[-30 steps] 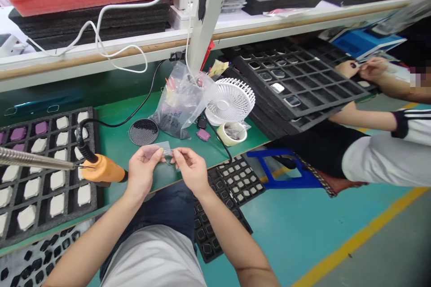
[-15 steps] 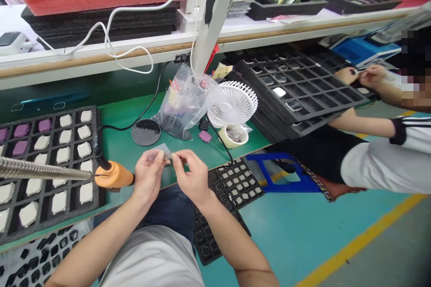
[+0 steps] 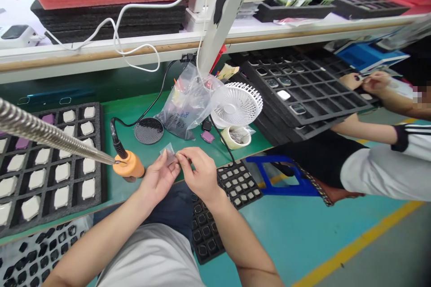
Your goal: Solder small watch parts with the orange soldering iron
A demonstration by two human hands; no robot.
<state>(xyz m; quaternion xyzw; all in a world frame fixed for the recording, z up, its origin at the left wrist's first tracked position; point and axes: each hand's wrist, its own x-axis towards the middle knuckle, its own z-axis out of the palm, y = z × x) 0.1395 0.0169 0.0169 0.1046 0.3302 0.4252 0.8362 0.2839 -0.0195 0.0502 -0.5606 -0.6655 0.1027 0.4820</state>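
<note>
My left hand (image 3: 157, 178) and my right hand (image 3: 198, 171) meet over the front edge of the green bench (image 3: 134, 112). Both pinch a small clear plastic bag (image 3: 169, 153) between thumb and fingers. My left hand holds its lower side and my right hand grips its right edge. What the bag contains is too small to make out. An orange-handled soldering iron (image 3: 128, 164) lies just left of my left hand, and a ribbed metal arm (image 3: 50, 136) points at it.
A black foam tray (image 3: 50, 166) of white and purple parts lies at left. A round mesh disc (image 3: 148, 130), a big plastic bag (image 3: 188, 103), a white fan (image 3: 237, 105) and a tape roll (image 3: 235, 136) stand behind my hands. Another person (image 3: 387, 143) works on stacked black trays (image 3: 303, 89) at right.
My hands have drawn closer together on the small bag and shifted slightly right. The view has swung, so the metal arm now slants down toward the soldering iron.
</note>
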